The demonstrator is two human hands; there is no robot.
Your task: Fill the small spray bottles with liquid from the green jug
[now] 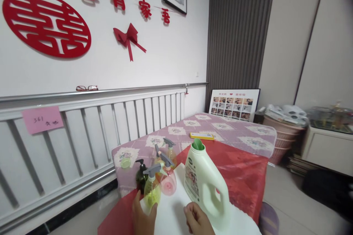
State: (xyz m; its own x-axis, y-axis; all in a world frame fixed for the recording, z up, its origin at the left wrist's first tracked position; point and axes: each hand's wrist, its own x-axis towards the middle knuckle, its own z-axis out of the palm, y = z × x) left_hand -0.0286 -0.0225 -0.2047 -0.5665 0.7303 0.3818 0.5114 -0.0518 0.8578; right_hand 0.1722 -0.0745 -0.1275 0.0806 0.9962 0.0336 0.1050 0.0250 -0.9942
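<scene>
Yellow spray bottle (152, 190) at cupped left hand (145, 216), right hand (197, 219) curled

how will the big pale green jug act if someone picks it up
The big jug probably resists tipping, since it stands upright and widens toward the bottom. It looks stiff: its handle forms an open loop. If tilted it may spill, as no cap seems to cover the green spout, though how full it is can't be seen.
</scene>
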